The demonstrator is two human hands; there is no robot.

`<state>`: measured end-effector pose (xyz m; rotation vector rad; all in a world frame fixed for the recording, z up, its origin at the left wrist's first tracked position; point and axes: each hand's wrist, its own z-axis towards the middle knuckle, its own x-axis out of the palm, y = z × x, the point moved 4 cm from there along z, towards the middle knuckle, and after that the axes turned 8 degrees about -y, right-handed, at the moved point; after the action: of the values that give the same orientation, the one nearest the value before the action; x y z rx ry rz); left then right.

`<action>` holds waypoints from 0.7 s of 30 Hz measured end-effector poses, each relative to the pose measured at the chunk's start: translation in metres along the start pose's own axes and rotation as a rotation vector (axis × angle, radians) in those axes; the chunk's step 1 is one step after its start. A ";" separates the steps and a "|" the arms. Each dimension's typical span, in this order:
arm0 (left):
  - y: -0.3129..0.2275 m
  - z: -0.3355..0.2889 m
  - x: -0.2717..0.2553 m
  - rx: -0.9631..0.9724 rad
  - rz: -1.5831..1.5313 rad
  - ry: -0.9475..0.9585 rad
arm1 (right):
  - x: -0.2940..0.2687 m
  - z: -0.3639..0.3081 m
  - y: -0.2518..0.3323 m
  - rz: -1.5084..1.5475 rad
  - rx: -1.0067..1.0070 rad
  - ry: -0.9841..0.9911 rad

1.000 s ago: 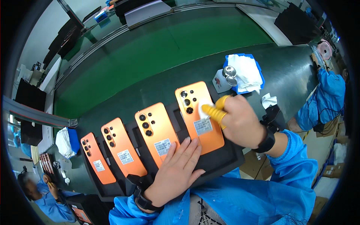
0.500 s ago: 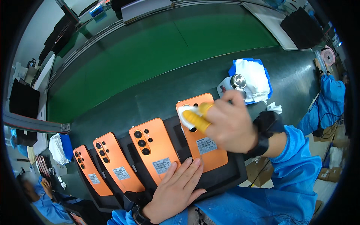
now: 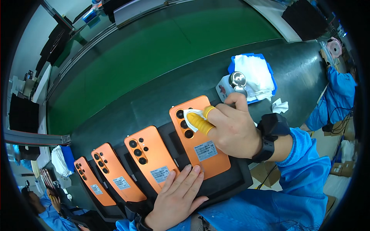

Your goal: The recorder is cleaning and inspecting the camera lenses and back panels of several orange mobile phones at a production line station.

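Note:
Four orange phones lie face down in a slanting row, lenses at the far end and white labels lower down. My right hand (image 3: 236, 133) has yellow finger cots and pinches a folded white cloth (image 3: 187, 116). That cloth lies on the lens area of the rightmost phone (image 3: 195, 141), beside its three large lenses. My left hand (image 3: 173, 204) is spread flat, fingertips at this phone's lower edge and by the corner of the adjacent phone (image 3: 149, 171). Farther left are another phone (image 3: 131, 194) and the leftmost phone (image 3: 104, 199).
Black trays (image 3: 241, 179) hold the phones on a dark green bench (image 3: 146, 106). Beyond my right hand stand a blue bin (image 3: 274, 79) of white cloths, a metal-topped dispenser (image 3: 237, 79) and a crumpled wipe (image 3: 280, 106). Co-workers in blue sit at both sides.
The cloth in my right hand has shifted off the large lenses, which now show to its left. My left hand stays at the phone's lower edge. The whole view has tilted slightly.

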<state>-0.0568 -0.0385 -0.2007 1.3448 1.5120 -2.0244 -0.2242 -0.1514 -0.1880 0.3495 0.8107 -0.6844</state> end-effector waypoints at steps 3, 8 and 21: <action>-0.001 -0.001 -0.001 0.002 0.019 -0.006 | -0.007 -0.002 0.005 0.012 -0.039 0.102; 0.002 -0.003 0.000 -0.001 0.027 0.000 | -0.022 -0.002 -0.002 -0.116 0.026 0.139; 0.002 -0.001 -0.002 -0.016 0.011 0.006 | -0.018 -0.005 0.005 -0.119 -0.042 0.076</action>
<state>-0.0540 -0.0391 -0.2001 1.3516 1.5171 -1.9993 -0.2323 -0.1377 -0.1775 0.2923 0.9227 -0.7680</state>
